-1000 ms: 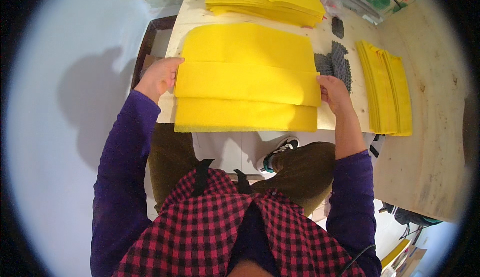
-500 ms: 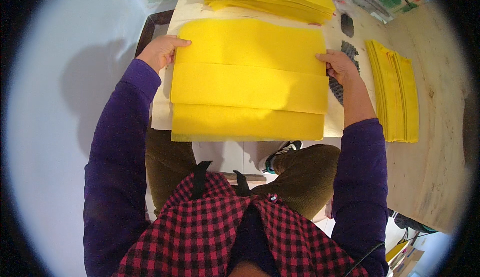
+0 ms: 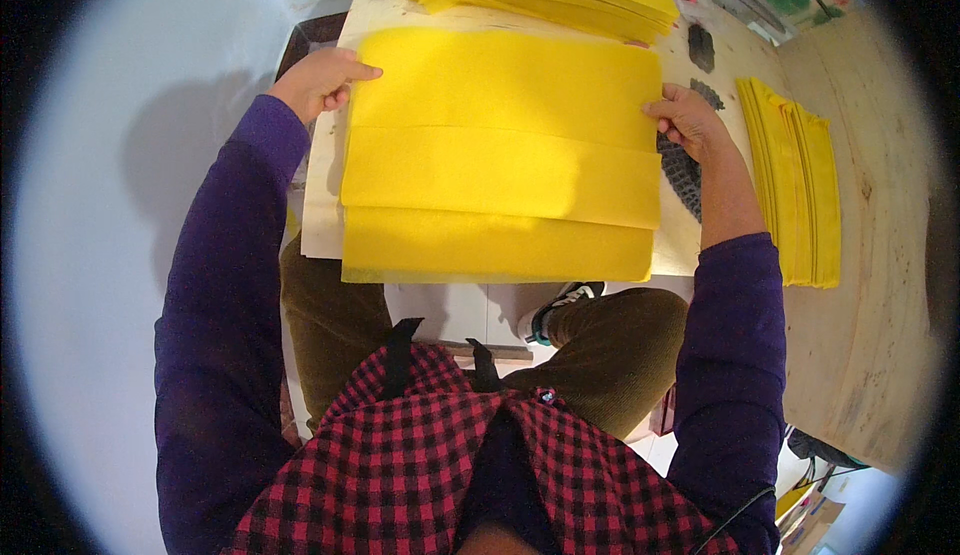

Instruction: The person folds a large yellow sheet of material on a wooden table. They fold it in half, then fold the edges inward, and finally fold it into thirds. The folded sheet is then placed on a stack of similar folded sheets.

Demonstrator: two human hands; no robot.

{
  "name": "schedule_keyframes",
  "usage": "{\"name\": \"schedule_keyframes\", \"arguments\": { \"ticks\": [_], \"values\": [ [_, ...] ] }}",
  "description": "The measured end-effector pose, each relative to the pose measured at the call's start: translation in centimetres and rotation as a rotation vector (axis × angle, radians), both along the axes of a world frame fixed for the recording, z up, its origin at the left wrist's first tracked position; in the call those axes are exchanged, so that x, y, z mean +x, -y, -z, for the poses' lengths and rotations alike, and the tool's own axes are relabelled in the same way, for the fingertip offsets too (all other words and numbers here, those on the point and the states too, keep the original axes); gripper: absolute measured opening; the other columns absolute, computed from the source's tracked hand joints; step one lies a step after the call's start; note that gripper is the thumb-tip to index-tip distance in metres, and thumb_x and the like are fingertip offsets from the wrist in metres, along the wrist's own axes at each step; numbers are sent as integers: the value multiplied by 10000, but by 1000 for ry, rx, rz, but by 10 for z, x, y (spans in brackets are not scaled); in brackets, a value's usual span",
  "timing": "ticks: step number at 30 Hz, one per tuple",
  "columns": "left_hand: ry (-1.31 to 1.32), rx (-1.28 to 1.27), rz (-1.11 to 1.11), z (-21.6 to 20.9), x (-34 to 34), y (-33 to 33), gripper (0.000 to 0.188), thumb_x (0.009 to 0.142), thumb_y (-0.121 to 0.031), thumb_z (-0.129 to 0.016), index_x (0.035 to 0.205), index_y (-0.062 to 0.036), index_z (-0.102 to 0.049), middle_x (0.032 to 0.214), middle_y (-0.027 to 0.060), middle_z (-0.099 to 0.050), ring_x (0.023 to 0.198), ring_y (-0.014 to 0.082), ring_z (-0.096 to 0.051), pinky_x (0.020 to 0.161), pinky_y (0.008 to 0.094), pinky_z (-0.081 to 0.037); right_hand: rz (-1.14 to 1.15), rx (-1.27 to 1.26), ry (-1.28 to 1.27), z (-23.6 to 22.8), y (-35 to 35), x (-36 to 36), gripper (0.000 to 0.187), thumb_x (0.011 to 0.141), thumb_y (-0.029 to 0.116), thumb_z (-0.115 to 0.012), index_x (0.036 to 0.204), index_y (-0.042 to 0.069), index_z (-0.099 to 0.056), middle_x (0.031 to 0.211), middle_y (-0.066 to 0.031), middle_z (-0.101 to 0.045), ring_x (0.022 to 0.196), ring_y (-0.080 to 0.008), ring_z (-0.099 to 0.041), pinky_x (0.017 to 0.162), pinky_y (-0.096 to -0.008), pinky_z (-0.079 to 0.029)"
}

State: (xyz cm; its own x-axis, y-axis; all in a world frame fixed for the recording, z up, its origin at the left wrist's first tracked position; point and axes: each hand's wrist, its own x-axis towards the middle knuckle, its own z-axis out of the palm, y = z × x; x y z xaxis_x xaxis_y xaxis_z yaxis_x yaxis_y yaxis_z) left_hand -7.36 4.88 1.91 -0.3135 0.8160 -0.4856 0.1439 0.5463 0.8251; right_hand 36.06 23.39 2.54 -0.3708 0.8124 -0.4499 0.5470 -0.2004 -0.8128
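In front of me lies a yellow fabric sheet, with two more yellow layers stepped below it toward me, their near edges overhanging the table front. At the sheet's far left edge my left hand is closed, thumb on top and fingers curled under, pinching the corner. My right hand pinches the right edge, a little nearer to me, between thumb and bent fingers. Both hands hold the top sheet at its sides. Fingertips under the fabric are hidden.
A thick stack of yellow fabric sits at the far side of the pale wooden table. To the right, folded yellow pieces lie on a wooden board. Dark grey textured pieces lie beside my right hand.
My left hand has shifted slightly away from me and left. My right hand has moved a little right and away, and the top sheet's right edge has moved outward with it.
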Motion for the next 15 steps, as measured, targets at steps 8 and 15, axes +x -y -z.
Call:
{"name": "schedule_keyframes", "arguments": {
  "ticks": [8,15],
  "values": [
    [-35,15,-29,-4,1,-7,70,870,-95,-649,877,-53,-593,687,-6,-553,454,51,-407,388,181,-296,51,-35,-69,0,-2,-5,144,885,104,-616,1014,43,-627,763,5,-606,592,-58,-549,460,-172,-403],
    [52,212,-79,0,18,14,224,915,-77,-577,1132,-21,-572,1023,64,-659,883,123,-628,790,233,-501,140,38,-316,6,22,5,126,901,21,-574,1020,4,-611,1006,-86,-661,827,-155,-659,710,-231,-551]
  ]
}}
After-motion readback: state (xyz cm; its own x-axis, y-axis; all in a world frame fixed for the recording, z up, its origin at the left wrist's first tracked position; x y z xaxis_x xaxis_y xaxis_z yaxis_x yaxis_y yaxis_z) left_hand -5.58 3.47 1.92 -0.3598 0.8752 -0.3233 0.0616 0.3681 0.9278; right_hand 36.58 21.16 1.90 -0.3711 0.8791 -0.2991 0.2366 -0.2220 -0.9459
